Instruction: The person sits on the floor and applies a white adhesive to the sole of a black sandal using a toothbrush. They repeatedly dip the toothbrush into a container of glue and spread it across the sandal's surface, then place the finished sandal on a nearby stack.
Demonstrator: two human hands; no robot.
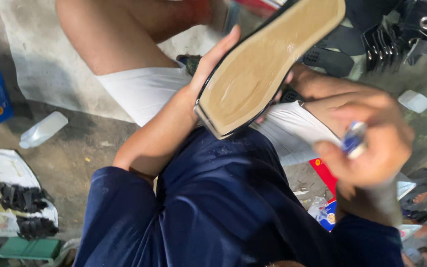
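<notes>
Your left hand (208, 64) is clamped on the edge of a shoe sole (268, 59), holding it tilted above your lap with its tan underside facing you and its black rim showing along the lower edge. Your right hand (366, 133), blurred, is closed around a small blue-and-white tube (354, 138), just beside the sole's heel end but apart from it. On the concrete floor (75, 153) to your left lie a clear plastic bottle (43, 129) and a stack of black straps (23, 198).
</notes>
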